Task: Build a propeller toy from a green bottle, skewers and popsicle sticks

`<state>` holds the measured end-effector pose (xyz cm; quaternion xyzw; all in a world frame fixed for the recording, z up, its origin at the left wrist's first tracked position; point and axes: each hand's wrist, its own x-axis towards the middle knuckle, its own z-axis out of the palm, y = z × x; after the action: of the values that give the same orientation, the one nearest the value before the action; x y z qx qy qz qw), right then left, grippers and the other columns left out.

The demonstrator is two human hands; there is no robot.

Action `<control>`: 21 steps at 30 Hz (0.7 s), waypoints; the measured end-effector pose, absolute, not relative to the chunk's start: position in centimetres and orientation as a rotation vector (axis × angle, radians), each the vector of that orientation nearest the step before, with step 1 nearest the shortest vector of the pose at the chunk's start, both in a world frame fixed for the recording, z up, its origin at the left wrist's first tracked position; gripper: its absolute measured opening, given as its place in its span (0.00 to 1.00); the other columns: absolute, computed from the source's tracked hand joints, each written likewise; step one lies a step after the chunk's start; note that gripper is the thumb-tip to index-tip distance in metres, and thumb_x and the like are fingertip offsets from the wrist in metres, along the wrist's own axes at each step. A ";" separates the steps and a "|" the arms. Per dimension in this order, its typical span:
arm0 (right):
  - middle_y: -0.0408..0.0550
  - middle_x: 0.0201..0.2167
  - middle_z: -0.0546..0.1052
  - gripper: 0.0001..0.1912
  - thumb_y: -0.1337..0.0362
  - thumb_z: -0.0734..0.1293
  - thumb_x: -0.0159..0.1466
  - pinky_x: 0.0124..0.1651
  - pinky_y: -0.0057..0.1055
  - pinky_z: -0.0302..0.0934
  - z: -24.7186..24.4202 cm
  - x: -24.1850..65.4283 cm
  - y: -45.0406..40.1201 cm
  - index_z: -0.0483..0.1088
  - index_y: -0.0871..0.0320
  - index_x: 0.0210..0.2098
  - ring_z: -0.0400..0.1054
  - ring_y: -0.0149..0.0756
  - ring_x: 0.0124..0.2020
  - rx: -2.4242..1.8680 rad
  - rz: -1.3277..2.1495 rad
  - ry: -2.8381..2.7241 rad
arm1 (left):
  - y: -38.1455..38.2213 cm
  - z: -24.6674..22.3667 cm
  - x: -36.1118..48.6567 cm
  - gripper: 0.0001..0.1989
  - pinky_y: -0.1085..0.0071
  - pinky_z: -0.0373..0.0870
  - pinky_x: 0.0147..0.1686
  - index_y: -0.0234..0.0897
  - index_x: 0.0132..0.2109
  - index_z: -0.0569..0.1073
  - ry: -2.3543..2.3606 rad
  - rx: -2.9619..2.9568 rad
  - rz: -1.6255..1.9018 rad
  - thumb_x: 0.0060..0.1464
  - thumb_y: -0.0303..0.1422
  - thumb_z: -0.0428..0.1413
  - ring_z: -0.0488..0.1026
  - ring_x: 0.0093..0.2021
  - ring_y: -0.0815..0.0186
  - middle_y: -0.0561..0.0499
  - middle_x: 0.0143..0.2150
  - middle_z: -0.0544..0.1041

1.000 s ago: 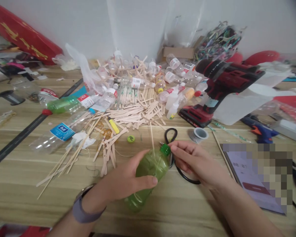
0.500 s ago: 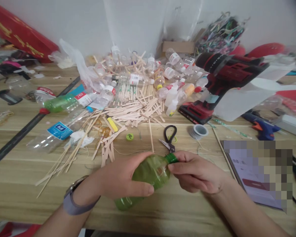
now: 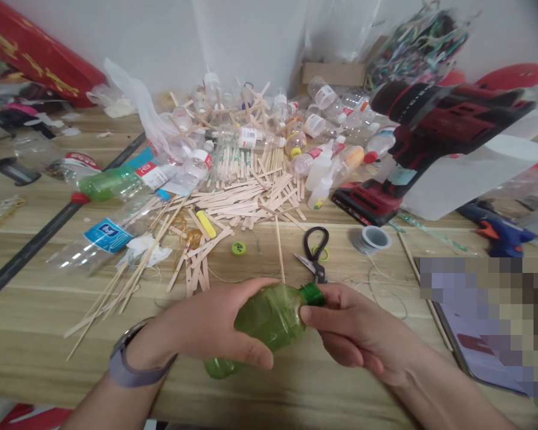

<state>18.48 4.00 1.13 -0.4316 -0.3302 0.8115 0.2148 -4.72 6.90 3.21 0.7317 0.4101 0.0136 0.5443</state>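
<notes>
Head view: a desk (image 3: 40,334), cluttered toward its back edge, with two bare hands busy close to the near edge.
Desk, left side: a black spool (image 3: 13,172), a rod (image 3: 31,251) slanting toward the back, and a clear bottle (image 3: 110,236) with a blue label, lying down. Skewers (image 3: 128,263) fan out just beside it, toward the near edge.
Left hand (image 3: 219,319): grip wrapped around the body of the green bottle, thumb on the near side, fingers over the far side.
Green cap (image 3: 238,247): flat on the desk, beyond the left hand, apart from the bottle.
Green bottle (image 3: 273,322): between the hands by the near edge, tilted, neck to the right. I cannot tell whether its base touches the desk.
Thin stick (image 3: 280,248): meets the bottle's upper outline; whether it goes in or passes behind is unclear.
Scissors (image 3: 314,251): just beyond the neck.
Right hand (image 3: 352,328): grip pinching the bottle at shoulder and neck, thumb in front.
Desk, right side: wire spool (image 3: 372,240), upright drill (image 3: 399,155), glue gun (image 3: 497,230).
Step in hand: seemingly two-handed holding and angling of the bottle.
Next move: would call for a steady left hold and light right fingers, as thin plastic likely dents.
</notes>
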 end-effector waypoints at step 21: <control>0.33 0.07 0.63 0.16 0.54 0.73 0.54 0.09 0.17 0.35 1.1 18.2 4.1 0.66 0.59 0.28 0.44 0.18 0.06 -1.275 2.174 -1.001 | 6.1 2.6 -3.1 0.38 0.53 0.67 0.52 0.41 0.63 0.63 1.167 1.842 0.094 0.50 0.55 0.57 0.70 0.56 0.48 0.43 0.58 0.73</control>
<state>18.20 4.14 1.07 -0.4593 -0.3605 0.7833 0.2132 -3.06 6.14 2.60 0.7488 0.4744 0.0382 0.4612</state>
